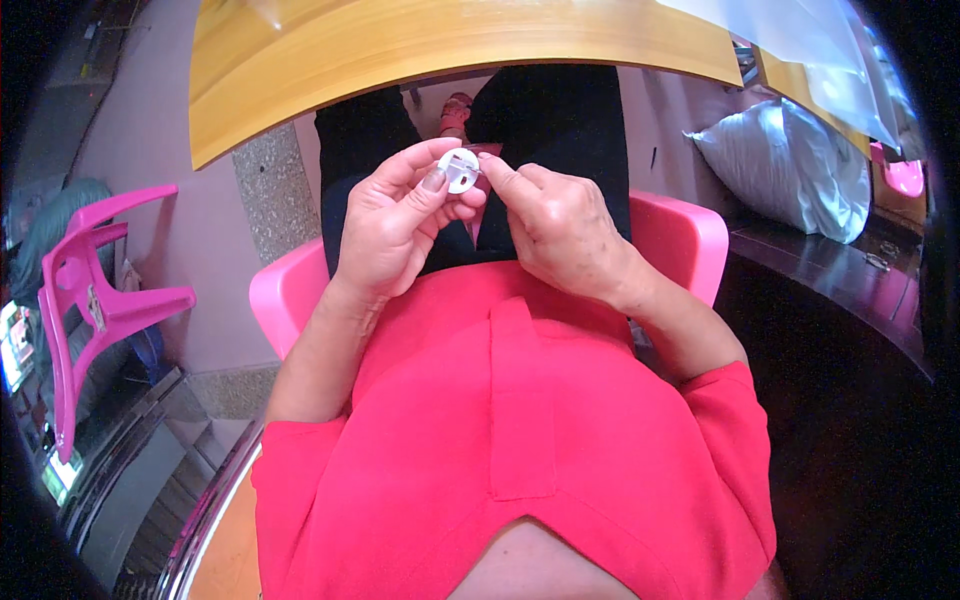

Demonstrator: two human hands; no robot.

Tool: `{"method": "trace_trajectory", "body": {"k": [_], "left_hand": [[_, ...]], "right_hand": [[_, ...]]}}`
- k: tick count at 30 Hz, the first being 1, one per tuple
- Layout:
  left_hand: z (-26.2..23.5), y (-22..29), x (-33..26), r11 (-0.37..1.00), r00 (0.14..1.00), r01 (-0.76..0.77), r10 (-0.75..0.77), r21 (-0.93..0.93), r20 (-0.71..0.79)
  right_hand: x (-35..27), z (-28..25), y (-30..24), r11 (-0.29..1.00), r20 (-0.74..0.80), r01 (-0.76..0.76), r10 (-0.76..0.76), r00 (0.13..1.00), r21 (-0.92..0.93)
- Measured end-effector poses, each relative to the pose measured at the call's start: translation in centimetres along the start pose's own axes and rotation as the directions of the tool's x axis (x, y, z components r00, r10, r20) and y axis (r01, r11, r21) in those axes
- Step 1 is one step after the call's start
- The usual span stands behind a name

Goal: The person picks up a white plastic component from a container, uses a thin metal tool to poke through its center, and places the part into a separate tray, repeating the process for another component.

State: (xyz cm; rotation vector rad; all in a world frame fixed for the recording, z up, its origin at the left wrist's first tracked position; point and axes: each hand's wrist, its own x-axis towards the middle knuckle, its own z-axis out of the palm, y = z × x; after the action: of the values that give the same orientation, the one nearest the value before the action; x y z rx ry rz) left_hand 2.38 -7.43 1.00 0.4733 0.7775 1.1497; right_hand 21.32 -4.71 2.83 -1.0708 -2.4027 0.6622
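One small white slotted disc (pixel 461 173), held up over black trousers (pixel 560 115).
The left hand (pixel 395 212) pinches the disc near its left edge between thumb and fingers; the right hand (pixel 568 222) has its index fingertip at the disc's right edge, the other fingers curled, and whether it grips anything there I cannot tell. Both are just below the front edge of a wooden tabletop (pixel 450 40), between the armrests of a pink chair (pixel 690 238).

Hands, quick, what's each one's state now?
Left hand: closed, holding the white round piece.
Right hand: curled at the piece's edge; grip can't be told.
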Motion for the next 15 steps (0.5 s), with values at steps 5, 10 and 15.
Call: {"method": "trace_trajectory", "body": {"k": [5,10,15], "left_hand": [[0.04,-0.19,-0.02,1.000,1.000,0.008,-0.008,0.015,-0.011],[0.24,-0.09,-0.19,0.997,1.000,-0.013,0.014,0.070,-0.008],[0.01,-0.46,-0.20,0.991,0.999,-0.042,0.039,0.128,0.025]], "right_hand": [[-0.09,0.15,-0.06,1.000,0.004,0.000,0.000,1.000,-0.021],[-0.12,0.09,-0.17,0.998,0.031,0.018,-0.017,0.999,-0.055],[-0.19,0.11,-0.42,0.995,0.091,-0.002,0.011,0.996,-0.101]]}}
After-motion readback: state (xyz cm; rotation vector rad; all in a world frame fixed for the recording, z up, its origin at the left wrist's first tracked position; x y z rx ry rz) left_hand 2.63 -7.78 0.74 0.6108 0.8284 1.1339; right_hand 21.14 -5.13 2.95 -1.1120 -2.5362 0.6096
